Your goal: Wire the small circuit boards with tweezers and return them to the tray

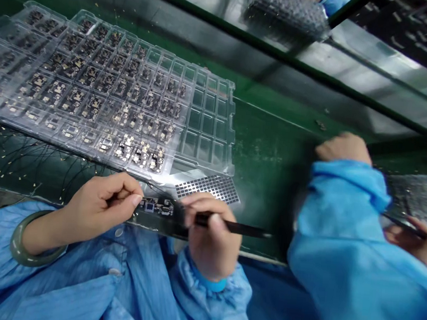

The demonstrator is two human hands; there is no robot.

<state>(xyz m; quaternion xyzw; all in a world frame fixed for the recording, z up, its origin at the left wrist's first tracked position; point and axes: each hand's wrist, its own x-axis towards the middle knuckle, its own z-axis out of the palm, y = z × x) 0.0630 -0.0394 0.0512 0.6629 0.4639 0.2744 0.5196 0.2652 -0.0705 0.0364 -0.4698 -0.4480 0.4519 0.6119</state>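
My left hand (101, 204) pinches the end of a small dark circuit board (156, 206), which lies close to the near edge of the bench. My right hand (210, 232) is shut around a slim black tool (239, 228) and covers the board's far end. The tool's tip is hidden behind my fingers. A transparent plastic tray (211, 129) with rows of cells holding many similar boards lies just beyond my hands. A small perforated metal grid (209, 187) lies between the tray and my right hand.
A co-worker in a blue sleeve (339, 227) works at the right, one hand (343, 147) on the green bench mat (270, 155). Thin black wires (28, 162) lie left of my hands. Another tray (288, 6) stands on a shelf beyond.
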